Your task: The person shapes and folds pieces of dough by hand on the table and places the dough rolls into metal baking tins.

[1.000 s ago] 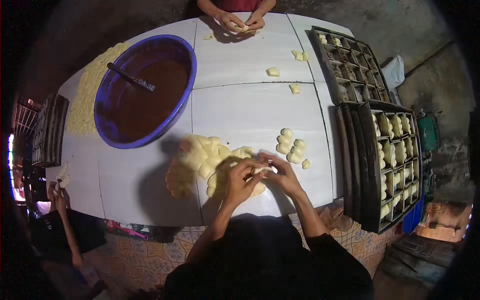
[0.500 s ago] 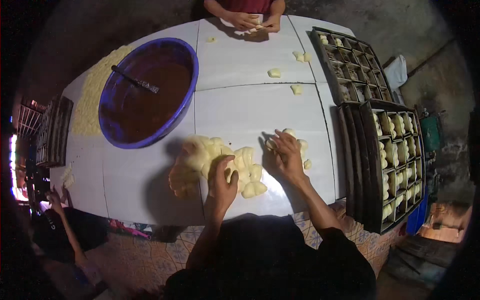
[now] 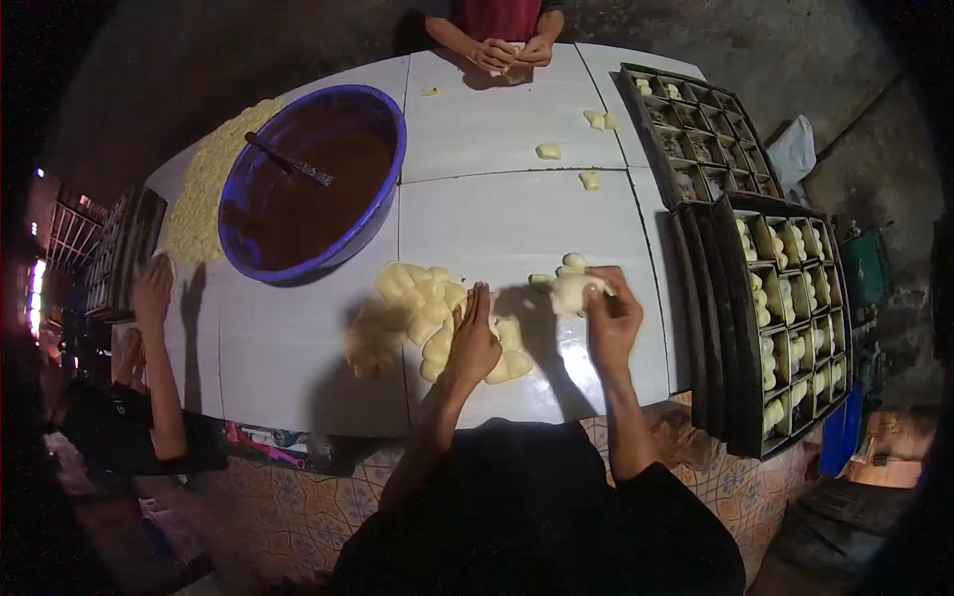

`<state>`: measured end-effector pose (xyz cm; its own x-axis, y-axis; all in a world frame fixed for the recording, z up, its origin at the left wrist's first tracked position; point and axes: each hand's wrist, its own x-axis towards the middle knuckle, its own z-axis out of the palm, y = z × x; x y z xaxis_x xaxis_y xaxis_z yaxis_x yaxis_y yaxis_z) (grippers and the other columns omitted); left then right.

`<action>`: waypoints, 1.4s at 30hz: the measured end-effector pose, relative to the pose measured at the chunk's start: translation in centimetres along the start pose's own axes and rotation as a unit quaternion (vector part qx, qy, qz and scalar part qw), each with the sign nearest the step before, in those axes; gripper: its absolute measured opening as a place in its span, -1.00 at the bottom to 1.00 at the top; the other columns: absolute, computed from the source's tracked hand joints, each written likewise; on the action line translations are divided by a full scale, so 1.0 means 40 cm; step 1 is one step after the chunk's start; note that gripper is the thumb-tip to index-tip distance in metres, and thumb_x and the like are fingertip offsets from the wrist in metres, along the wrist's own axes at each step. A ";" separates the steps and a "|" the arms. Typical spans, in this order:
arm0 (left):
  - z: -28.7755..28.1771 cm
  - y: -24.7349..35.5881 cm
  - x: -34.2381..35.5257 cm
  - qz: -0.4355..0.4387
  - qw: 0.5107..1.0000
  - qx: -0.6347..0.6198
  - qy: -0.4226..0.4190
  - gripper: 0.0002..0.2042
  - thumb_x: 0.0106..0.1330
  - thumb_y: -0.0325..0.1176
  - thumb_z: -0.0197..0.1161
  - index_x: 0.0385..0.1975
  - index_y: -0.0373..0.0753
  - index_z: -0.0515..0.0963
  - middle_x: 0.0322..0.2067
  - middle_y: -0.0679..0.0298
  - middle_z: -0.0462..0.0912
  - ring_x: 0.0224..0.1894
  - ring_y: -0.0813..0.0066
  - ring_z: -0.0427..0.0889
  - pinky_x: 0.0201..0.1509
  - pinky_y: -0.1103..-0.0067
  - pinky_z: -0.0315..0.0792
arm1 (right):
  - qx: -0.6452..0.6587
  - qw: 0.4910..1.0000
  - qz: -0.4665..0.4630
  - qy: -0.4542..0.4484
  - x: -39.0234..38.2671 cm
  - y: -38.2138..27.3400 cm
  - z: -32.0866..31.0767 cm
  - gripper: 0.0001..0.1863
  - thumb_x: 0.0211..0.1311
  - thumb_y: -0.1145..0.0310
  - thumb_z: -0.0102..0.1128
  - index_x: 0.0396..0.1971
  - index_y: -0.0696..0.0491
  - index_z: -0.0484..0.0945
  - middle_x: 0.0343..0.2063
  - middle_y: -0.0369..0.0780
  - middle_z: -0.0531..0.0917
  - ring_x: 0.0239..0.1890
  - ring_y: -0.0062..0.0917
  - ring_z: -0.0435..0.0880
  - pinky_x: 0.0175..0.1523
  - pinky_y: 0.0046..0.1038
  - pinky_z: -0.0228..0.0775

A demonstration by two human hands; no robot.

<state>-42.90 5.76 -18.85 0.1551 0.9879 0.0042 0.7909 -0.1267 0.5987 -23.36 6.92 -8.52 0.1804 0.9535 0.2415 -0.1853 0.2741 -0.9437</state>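
Observation:
A cluster of pale yellow dough pieces lies on the white tabletop in front of me. My left hand rests at its right side, fingers stretched out and touching the dough. To the right, my right hand has its thumb and fingers closed on the edge of a flattened dough piece, slightly blurred. Small dough balls sit just beyond that piece. What lies under my left palm is hidden.
A blue basin of brown filling holds a dark-handled utensil. More dough spreads behind it. Stacked metal tins with dough in compartments stand right. One co-worker's hands work dough opposite; another co-worker's hand is at far left.
My right hand has moved slightly right and closed on a dough piece. My left hand has shifted right along the cluster, its fingers straighter. The left co-worker has reached onto the table.

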 end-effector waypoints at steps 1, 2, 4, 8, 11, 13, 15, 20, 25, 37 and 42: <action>-0.002 0.007 -0.009 -0.002 0.998 -0.048 0.030 -0.36 0.20 -0.54 0.09 0.34 -0.37 0.10 0.34 -0.04 0.16 0.42 0.12 0.06 0.44 0.23 -0.03 | 0.051 0.998 -0.022 -0.013 0.007 -0.062 -0.009 -0.76 0.28 0.42 0.15 -0.13 0.22 0.55 -0.15 -0.20 0.51 -0.07 -0.50 0.53 0.01 -0.42 0.43; -0.027 0.051 -0.011 0.007 0.999 -0.047 0.026 -0.36 0.20 -0.54 0.09 0.34 -0.37 0.10 0.34 -0.04 0.16 0.42 0.12 0.06 0.44 0.23 -0.03 | 0.097 0.994 -0.043 -0.020 0.010 -0.111 -0.027 -0.76 0.28 0.41 0.15 -0.13 0.23 0.55 -0.11 -0.18 0.51 -0.03 -0.48 0.52 0.03 -0.41 0.44; -0.087 0.156 -0.031 0.018 0.956 -0.283 0.071 -0.47 0.28 -0.43 0.16 0.27 -0.37 0.26 0.26 -0.02 0.32 0.37 0.17 0.20 0.42 0.32 0.05 | 0.151 0.987 -0.022 -0.055 0.004 -0.127 -0.056 -0.72 0.20 0.49 0.22 -0.08 0.23 0.53 -0.06 -0.17 0.50 0.03 -0.46 0.50 0.02 -0.41 0.45; -0.180 0.309 -0.085 0.085 0.878 -0.469 0.055 -0.52 0.29 -0.39 0.24 0.20 -0.39 0.36 0.14 0.06 0.46 0.24 0.35 0.36 0.29 0.50 0.22 | -0.025 1.000 0.017 -0.008 -0.087 -0.104 0.024 -0.66 0.09 0.65 0.19 -0.07 0.21 0.54 -0.09 -0.17 0.52 -0.05 -0.56 0.51 -0.04 -0.60 0.39; -0.148 0.301 -0.098 0.005 0.850 -0.513 0.122 -0.69 0.27 -0.42 0.28 -0.03 -0.43 0.53 -0.12 0.18 0.60 -0.05 0.53 0.52 0.03 0.62 0.38 | -0.089 0.995 0.010 -0.051 -0.118 -0.047 0.060 -0.74 0.20 0.53 0.16 -0.10 0.20 0.57 -0.17 -0.20 0.51 -0.14 -0.57 0.50 -0.06 -0.58 0.37; -0.152 0.284 -0.102 -0.051 0.834 -0.513 0.194 -0.83 0.25 -0.45 0.30 -0.26 -0.43 0.61 -0.42 0.31 0.64 -0.36 0.68 0.54 -0.26 0.75 0.41 | -0.150 0.982 0.028 -0.115 -0.097 -0.022 0.071 -0.73 0.33 0.35 0.07 -0.10 0.17 0.59 -0.20 -0.20 0.47 -0.10 -0.49 0.46 -0.04 -0.53 0.35; -0.166 0.254 -0.102 -0.054 0.856 -0.479 0.189 -0.89 0.24 -0.49 0.31 -0.34 -0.41 0.61 -0.48 0.33 0.62 -0.42 0.70 0.53 -0.34 0.75 0.39 | -0.082 0.991 -0.013 -0.101 -0.084 -0.004 0.089 -0.64 0.39 0.17 -0.02 -0.05 0.13 0.56 -0.04 -0.14 0.43 0.07 -0.38 0.40 0.05 -0.42 0.30; -0.197 0.153 -0.093 -0.128 0.381 -0.913 -0.065 -0.74 0.40 -0.21 0.07 -0.08 -0.22 0.52 -0.19 0.34 0.61 -0.19 0.53 0.58 -0.12 0.56 0.46 | -0.155 0.951 -0.083 -0.254 -0.080 0.049 0.173 -0.45 0.16 0.01 0.25 0.02 0.10 0.53 0.15 -0.12 0.35 0.25 -0.28 0.27 0.33 -0.19 0.09; -0.309 0.062 -0.005 0.010 0.363 -0.918 -0.157 0.27 -0.15 0.66 -0.05 0.24 -0.58 0.14 0.16 -0.19 0.34 0.21 -0.04 0.33 0.30 0.17 0.21 | 0.119 0.901 0.187 -0.373 -0.011 0.096 0.206 0.29 -0.10 -0.27 0.35 0.42 0.06 -0.28 0.33 -0.16 0.10 0.38 -0.30 0.11 0.38 -0.27 0.07; -0.592 -0.422 0.434 -0.244 0.948 -0.190 -0.079 -0.15 0.29 0.44 -0.57 -0.78 -0.23 0.38 -0.75 0.28 0.36 -0.59 0.42 0.35 -0.34 0.42 0.26 | 0.139 0.944 0.249 -0.165 0.007 0.213 0.255 -0.01 0.14 -0.04 0.31 0.40 0.08 -0.05 0.30 -0.10 0.18 0.13 -0.41 0.43 0.14 -0.34 0.40; -0.561 -0.201 0.312 -0.225 0.912 -0.342 0.012 -0.16 0.33 0.40 -0.44 -0.33 -0.25 0.66 -0.32 0.07 0.64 -0.20 0.42 0.57 0.00 0.49 0.38 | 0.113 0.955 0.231 -0.145 0.000 0.226 0.266 -0.12 0.26 0.05 0.21 0.40 0.10 -0.05 0.25 -0.17 0.30 0.03 -0.54 0.50 -0.04 -0.53 0.41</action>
<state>-60.62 21.12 -5.62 -0.1135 0.9285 -0.3535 0.2154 0.3704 0.9036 -35.30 10.72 -14.65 -0.2398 0.9650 -0.1061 -0.3894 -0.1957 -0.9000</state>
